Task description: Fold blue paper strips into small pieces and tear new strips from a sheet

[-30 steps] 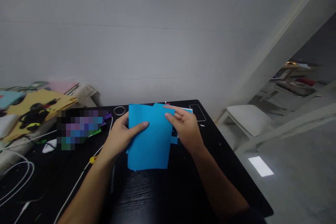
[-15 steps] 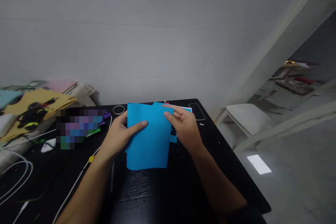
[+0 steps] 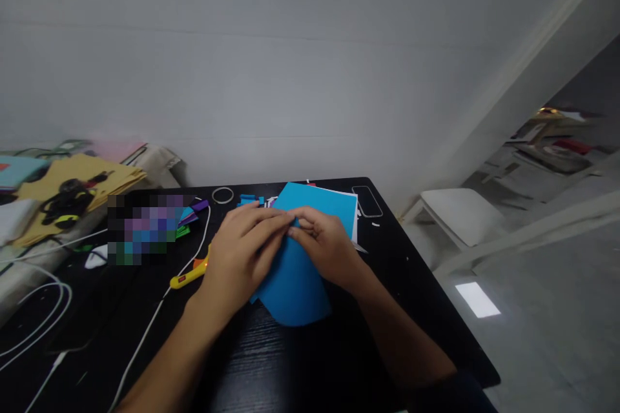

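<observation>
While a plain grey wall (image 3: 310,77) is filling the space ahead of you, a black wood-grained table (image 3: 271,368) is stretching out under your arms. Off to your right, a white chair with a flat seat (image 3: 460,213) is standing beside the table on the grey floor. A stack of yellow paper envelopes (image 3: 116,181) is lying to your far left, with black cords resting on it.

Beyond your hands, a flat blue rectangular sheet (image 3: 329,197) is lying over white paper (image 3: 355,222), whose edge is showing on the right. Nearer to you, a curled sheet of bright blue paper (image 3: 295,293) is hanging from your fingers, above the middle of the table, its rounded lower edge facing you.

Your left hand (image 3: 242,245) is gripping the top of that curled sheet, its fingers lying close together and pointing right. Your right hand (image 3: 324,242) is meeting it there, thumb and bent fingers pinching the same upper part. The fingertips are crowding together, so you are hiding just how the edges are meeting.

A yellow plastic tool with a small red mark (image 3: 186,278) is lying just left of your left hand and is partly disappearing behind it. Farther back, a thin pale ring (image 3: 223,204) is resting left of some small blue paper pieces (image 3: 250,200), and tiny white scraps (image 3: 272,201) are lying beside these.
</observation>
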`<state>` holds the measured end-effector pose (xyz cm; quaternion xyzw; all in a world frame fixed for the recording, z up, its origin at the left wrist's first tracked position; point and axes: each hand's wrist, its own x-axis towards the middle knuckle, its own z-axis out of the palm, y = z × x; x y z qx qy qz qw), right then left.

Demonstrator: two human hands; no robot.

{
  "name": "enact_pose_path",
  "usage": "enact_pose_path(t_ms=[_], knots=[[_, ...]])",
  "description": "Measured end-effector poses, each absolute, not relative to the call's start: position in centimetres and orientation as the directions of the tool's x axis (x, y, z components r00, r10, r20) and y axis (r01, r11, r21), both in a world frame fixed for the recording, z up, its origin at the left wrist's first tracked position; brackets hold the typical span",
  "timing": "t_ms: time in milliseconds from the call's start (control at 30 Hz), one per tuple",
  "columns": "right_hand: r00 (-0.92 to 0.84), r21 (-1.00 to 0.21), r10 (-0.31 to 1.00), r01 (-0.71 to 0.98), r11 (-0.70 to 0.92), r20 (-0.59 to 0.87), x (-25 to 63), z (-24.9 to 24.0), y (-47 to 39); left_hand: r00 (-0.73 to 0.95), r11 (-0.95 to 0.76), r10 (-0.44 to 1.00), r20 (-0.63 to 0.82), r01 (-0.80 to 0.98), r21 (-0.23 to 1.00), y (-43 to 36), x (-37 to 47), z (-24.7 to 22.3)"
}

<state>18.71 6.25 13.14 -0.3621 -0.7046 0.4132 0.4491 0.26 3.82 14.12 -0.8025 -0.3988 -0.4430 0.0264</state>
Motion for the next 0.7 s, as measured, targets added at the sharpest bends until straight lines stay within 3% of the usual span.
enact_pose_path(t_ms=[167,500,700], knots=[[-0.330,-0.922,0.900,0.162,0.353,0.287,18.76,13.26,6.13,0.235,-0.662,0.642,0.730,0.650,0.373,3.77,0.40,14.01],[-0.343,-0.889,0.888,0.230,0.396,0.307,18.84,14.00,5.91,0.291,-0.677,0.701,0.651,0.558,0.480,3.90,-0.21,14.72],[-0.281,-0.894,0.892,0.181,0.410,0.353,18.45,13.53,5.93,0.220,-0.658,0.708,0.671,0.549,0.515,4.04,-0.36,14.67]])
